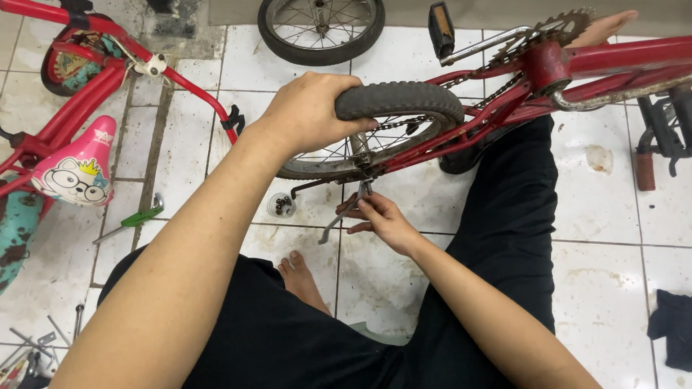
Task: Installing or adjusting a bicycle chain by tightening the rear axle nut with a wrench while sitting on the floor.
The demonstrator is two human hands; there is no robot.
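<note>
Working at the axle calls, I judge, for a square seat of the wrench (344,214) and a still wheel. Right hand (380,220) pinches the wrench, fingers curled shut, just below the hub. Beyond, left hand (310,115) wraps closed over the tyre (401,99) of the upturned red bike (620,68) on the floor.

Two hands: the left hand (306,112) and the right hand (378,220). Two red bicycles, one upside down (577,72) beside the hands, another (86,79) left of it. Three wheels: one (375,130) gripped, one loose (321,29) above it, one (72,65) far left. One pink saddle (76,166). One wrench (346,212).
</note>
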